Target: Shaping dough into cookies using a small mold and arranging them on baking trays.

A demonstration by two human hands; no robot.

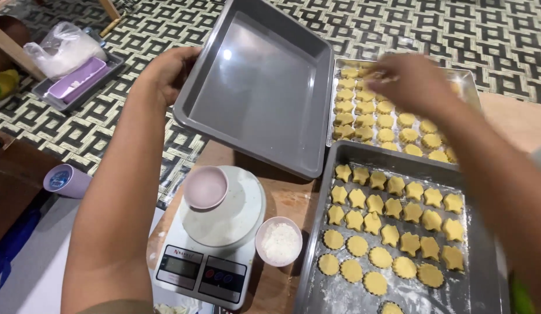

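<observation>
From the head camera, the left hand [166, 72] sits at about ten o'clock, its grip pinching the left rim of an empty grey baking pan [256, 87], which it holds tilted above the table [282, 197]. The right hand [413, 81] reaches to one o'clock over the far silver tray [465, 78]; it is blurred, its fingers drawn together among the round yellow dough pieces [369, 119], though I cannot tell whether they pinch one. At four o'clock lies a dark grey tray [482, 244] dusted with flour, carrying star-shaped dough pieces [392, 209] and scalloped rounds. At seven o'clock a white kitchen scale [209, 250] bears a small pink bowl [205, 187]; a second bowl of white powder [279, 241] stands just beside it. At eleven o'clock, on the woven mat, a small tray holds a plastic bag [64, 49].
</observation>
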